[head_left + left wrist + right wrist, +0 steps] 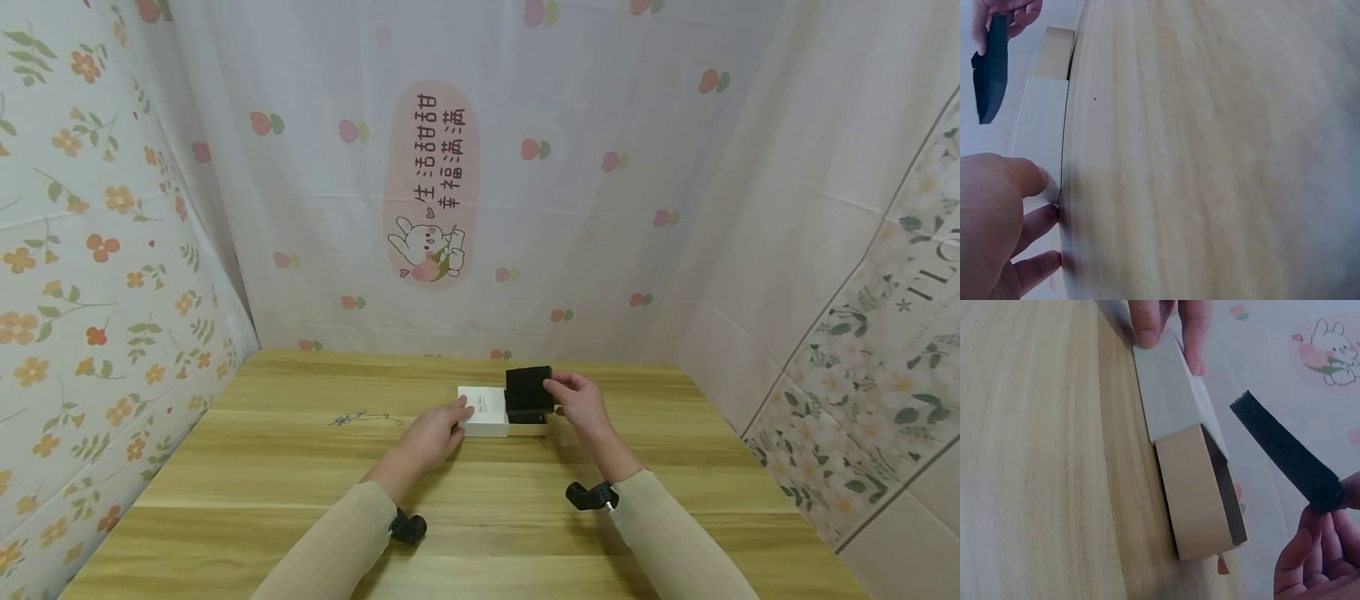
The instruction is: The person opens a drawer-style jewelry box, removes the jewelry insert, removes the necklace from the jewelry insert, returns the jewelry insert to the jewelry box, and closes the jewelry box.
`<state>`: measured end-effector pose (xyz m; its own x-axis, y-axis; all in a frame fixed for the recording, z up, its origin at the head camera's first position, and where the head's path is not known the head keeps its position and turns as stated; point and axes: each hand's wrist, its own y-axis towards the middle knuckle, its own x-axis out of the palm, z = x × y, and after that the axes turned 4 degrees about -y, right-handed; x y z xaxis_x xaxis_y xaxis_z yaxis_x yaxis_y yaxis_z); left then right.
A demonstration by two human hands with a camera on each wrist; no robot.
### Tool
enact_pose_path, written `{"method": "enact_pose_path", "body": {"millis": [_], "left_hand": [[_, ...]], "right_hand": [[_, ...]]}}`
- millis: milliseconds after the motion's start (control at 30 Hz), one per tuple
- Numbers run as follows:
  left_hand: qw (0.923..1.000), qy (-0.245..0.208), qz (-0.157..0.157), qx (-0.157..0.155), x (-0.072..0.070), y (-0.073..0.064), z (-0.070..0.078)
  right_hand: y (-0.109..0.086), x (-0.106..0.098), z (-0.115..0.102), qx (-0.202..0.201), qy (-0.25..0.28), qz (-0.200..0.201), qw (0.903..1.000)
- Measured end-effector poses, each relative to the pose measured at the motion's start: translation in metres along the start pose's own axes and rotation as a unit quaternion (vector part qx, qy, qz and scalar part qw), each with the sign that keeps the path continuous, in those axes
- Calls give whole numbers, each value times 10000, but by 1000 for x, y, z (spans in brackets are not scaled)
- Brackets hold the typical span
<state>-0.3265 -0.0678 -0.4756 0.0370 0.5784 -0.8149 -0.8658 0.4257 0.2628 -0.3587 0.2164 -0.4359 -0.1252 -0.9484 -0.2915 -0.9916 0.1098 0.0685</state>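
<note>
A white slide-out box [482, 418] with small print on top lies on the table, and my left hand [429, 435] grips its left end between thumb and fingers. From the sleeve's right end sticks out a beige drawer [1191, 494], dark inside, with a small ribbon tab [1223, 564] at its end. My right hand [583, 406] pinches a thin black foam pad [528, 390] by its right edge. The pad is tilted up over the drawer; in the right wrist view a gap shows between pad and drawer.
A thin silvery chain-like piece [366, 418] lies on the wooden table [480, 533] left of the box. Behind the table hangs a printed curtain [600, 250], with more patterned cloth at both sides.
</note>
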Motion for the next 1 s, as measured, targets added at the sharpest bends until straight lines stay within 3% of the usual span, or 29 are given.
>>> {"method": "enact_pose_path", "body": {"millis": [667,1000], "left_hand": [[10000,-14,66,70,0,0,-1],[9996,196,158,152,2,1,-2]], "right_hand": [[5,-1,12,242,-763,-19,9968],[5,3,10,387,-1125,-42,9929]]}}
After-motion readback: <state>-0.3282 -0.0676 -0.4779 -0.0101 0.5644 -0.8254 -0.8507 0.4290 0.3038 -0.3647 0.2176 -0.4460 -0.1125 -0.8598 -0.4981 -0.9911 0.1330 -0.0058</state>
